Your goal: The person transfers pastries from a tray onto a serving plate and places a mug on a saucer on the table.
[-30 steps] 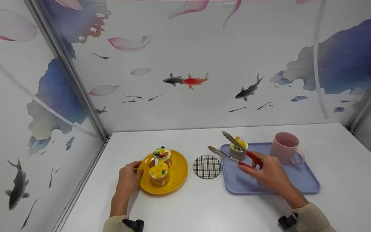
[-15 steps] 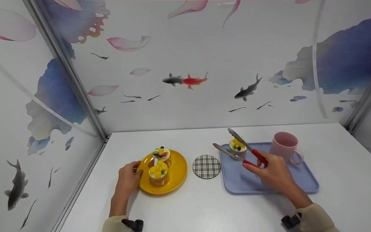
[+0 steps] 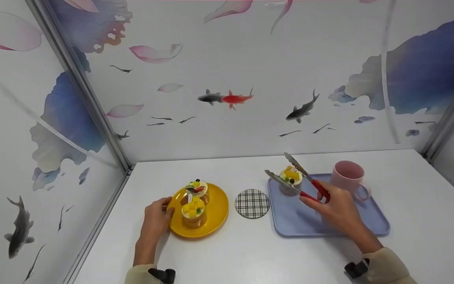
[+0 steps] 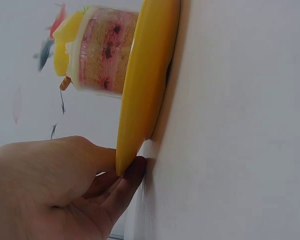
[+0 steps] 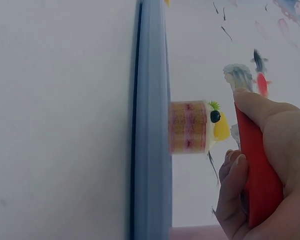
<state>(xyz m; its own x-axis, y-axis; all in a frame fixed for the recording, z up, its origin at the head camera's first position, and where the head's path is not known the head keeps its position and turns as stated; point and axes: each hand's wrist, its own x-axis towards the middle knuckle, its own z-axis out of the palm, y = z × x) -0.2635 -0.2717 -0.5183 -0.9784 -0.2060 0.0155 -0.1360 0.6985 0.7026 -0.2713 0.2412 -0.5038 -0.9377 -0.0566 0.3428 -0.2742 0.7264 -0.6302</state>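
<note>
My left hand grips the near-left rim of a yellow plate, fingers curled under its edge. Two fruit-topped cake cups stand on that plate. My right hand holds red-handled metal tongs. Their spread arms pass on either side of a third cake cup, which stands on the far-left corner of the blue tray. In the right wrist view the cup rests on the tray beside the red handle. Whether the tongs touch the cup is unclear.
A round checked coaster lies between plate and tray. A pink mug stands on the tray's far-right part. The white table is walled at the back and both sides by fish-printed panels.
My right hand has carried the tongs to the right and further back, so their arms now flank the cake cup on the tray. My left hand has stayed on the plate rim.
</note>
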